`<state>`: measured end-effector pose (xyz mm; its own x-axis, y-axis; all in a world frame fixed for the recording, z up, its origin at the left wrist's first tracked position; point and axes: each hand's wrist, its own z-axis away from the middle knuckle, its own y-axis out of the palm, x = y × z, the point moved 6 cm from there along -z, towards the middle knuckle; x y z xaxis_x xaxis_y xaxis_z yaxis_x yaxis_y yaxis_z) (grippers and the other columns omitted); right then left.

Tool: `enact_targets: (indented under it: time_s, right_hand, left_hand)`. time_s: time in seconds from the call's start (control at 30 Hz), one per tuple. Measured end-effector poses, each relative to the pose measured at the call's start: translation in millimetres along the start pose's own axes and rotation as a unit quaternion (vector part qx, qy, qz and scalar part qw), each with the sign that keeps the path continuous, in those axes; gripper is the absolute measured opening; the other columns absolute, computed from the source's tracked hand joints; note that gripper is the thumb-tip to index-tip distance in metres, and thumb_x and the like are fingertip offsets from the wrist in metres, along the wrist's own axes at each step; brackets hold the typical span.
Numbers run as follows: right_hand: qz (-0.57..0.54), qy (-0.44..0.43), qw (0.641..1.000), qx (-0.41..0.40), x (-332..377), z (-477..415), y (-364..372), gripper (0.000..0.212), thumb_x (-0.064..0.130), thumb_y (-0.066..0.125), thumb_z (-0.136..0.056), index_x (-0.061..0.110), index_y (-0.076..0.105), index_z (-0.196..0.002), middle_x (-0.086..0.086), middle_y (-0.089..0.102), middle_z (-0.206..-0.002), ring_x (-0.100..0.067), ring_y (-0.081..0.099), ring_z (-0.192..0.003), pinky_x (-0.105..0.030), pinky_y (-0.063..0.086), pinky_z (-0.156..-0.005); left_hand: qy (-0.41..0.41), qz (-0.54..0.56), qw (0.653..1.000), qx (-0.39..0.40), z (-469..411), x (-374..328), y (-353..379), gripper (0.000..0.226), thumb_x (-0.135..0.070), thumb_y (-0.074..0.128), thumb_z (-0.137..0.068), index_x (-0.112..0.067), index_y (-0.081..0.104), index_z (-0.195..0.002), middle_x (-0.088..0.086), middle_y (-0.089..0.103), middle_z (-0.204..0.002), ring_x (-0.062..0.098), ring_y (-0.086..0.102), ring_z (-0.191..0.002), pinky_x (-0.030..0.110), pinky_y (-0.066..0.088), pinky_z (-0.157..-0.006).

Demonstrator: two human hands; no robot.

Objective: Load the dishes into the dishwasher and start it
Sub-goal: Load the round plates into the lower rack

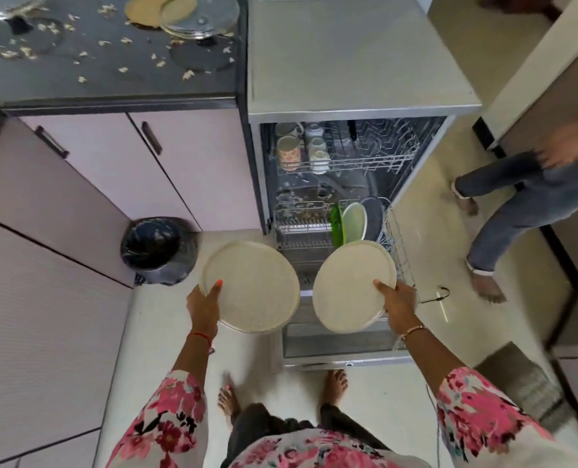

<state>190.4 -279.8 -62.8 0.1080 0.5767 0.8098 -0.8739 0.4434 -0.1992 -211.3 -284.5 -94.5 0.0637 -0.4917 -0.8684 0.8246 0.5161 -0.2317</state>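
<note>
Holding: two cream plates, one in each of my hands, above the open dishwasher (351,109) door.
Left hand (203,307): pinching the near rim of the left plate (252,285), thumb on top — the plate lies roughly level over the floor beside the door.
Right hand (399,307): clamped on the near edge of the right plate (351,287), thumb over the rim; this plate tilts toward the lower rack (399,244).
Lower rack: pulled out, holding a green plate (337,228), a white-rimmed plate (355,221) and a dark one, all upright at its right side.
Upper rack: mugs (289,152) grouped at the left.
Surroundings: lined bin (159,249) to my left — second person's legs at right.
</note>
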Motion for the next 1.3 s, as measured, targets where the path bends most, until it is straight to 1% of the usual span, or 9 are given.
enact_targets:
  time_s: [0.13, 0.3, 0.43, 0.6, 0.73, 0.9, 1.07, 1.2, 1.3]
  right_hand:
    - [0.051, 0.014, 0.999, 0.010, 0, -37, -33, 0.032, -0.001, 0.063, -0.083, -0.012, 0.058, -0.112, -0.013, 0.058, -0.098, -0.024, 0.051, -0.087, -0.032, 0.044, -0.071]
    - [0.134, 0.030, 0.989, 0.052, 13, -73, -35, 0.029, -0.006, 0.059, -0.082, -0.012, 0.058, -0.111, -0.025, 0.061, -0.106, -0.031, 0.056, -0.085, -0.042, 0.049, -0.069]
    - [0.202, 0.026, 0.975, 0.092, 18, -103, -15, 0.046, -0.010, 0.058, -0.079, -0.005, 0.048, -0.124, -0.025, 0.055, -0.122, -0.043, 0.055, -0.106, -0.052, 0.052, -0.075]
    - [0.360, -0.096, 0.914, 0.157, 30, -143, 21, 0.081, -0.014, 0.050, -0.079, 0.015, 0.016, -0.147, -0.014, 0.049, -0.113, -0.035, 0.053, -0.100, -0.039, 0.049, -0.073]
    - [0.435, -0.097, 0.877, 0.178, 26, -182, 49, 0.049, -0.008, 0.052, -0.081, 0.005, 0.049, -0.129, -0.021, 0.048, -0.128, -0.036, 0.051, -0.110, -0.029, 0.048, -0.072]
    - [0.546, -0.092, 0.773, 0.310, 18, -212, 86, 0.056, -0.001, 0.070, -0.076, -0.004, 0.044, -0.126, -0.022, 0.050, -0.124, -0.034, 0.051, -0.113, -0.028, 0.043, -0.084]
    - [0.589, -0.324, 0.720, 0.172, 58, -223, 123, 0.023, 0.007, 0.058, -0.087, -0.001, 0.060, -0.108, -0.025, 0.065, -0.099, -0.038, 0.064, -0.093, -0.038, 0.051, -0.079]
    - [0.616, -0.360, 0.697, 0.076, 64, -246, 145, 0.017, 0.021, 0.072, -0.075, 0.009, 0.069, -0.087, -0.018, 0.067, -0.078, -0.035, 0.066, -0.062, -0.034, 0.051, -0.057]
    - [0.592, -0.363, 0.717, 0.057, 61, -259, 160, 0.016, 0.021, 0.072, -0.077, 0.007, 0.070, -0.084, -0.018, 0.064, -0.086, -0.034, 0.064, -0.065, -0.034, 0.049, -0.058]
  left_hand:
    - [-0.012, -0.059, 0.998, -0.012, 23, 11, 37, 0.036, -0.025, 0.069, -0.081, 0.002, 0.060, -0.103, 0.024, 0.063, -0.103, 0.038, 0.059, -0.092, 0.049, 0.051, -0.078]
    - [-0.030, -0.072, 0.997, -0.007, 35, 20, 69, 0.031, -0.022, 0.067, -0.083, 0.004, 0.058, -0.099, 0.025, 0.061, -0.101, 0.031, 0.054, -0.082, 0.041, 0.048, -0.071]
    - [-0.039, -0.089, 0.995, -0.019, 24, 20, 90, 0.030, -0.021, 0.066, -0.084, 0.003, 0.057, -0.098, 0.023, 0.060, -0.098, 0.027, 0.051, -0.082, 0.042, 0.048, -0.074]
    - [-0.051, -0.093, 0.994, -0.012, -5, 23, 117, 0.030, -0.022, 0.063, -0.086, 0.002, 0.056, -0.102, 0.017, 0.058, -0.097, 0.029, 0.052, -0.086, 0.043, 0.049, -0.077]
    - [-0.045, -0.097, 0.994, -0.008, -37, 28, 138, 0.022, -0.021, 0.063, -0.087, -0.004, 0.056, -0.098, 0.013, 0.058, -0.095, 0.029, 0.053, -0.086, 0.042, 0.049, -0.076]
    - [-0.044, -0.096, 0.994, -0.014, -75, 41, 156, 0.019, -0.020, 0.063, -0.086, -0.006, 0.057, -0.097, 0.012, 0.059, -0.094, 0.028, 0.053, -0.085, 0.042, 0.050, -0.076]
    - [-0.030, -0.086, 0.995, -0.036, -92, 45, 159, 0.021, -0.016, 0.063, -0.086, 0.001, 0.057, -0.097, 0.013, 0.057, -0.090, 0.024, 0.050, -0.080, 0.035, 0.045, -0.069]
    - [-0.029, -0.099, 0.993, -0.060, -112, 53, 169, 0.020, -0.017, 0.063, -0.086, 0.000, 0.056, -0.096, 0.012, 0.056, -0.089, 0.023, 0.049, -0.081, 0.035, 0.042, -0.069]
    - [-0.020, -0.114, 0.991, -0.063, -125, 52, 183, 0.021, -0.018, 0.061, -0.088, 0.000, 0.056, -0.099, 0.012, 0.056, -0.090, 0.025, 0.049, -0.082, 0.035, 0.044, -0.069]
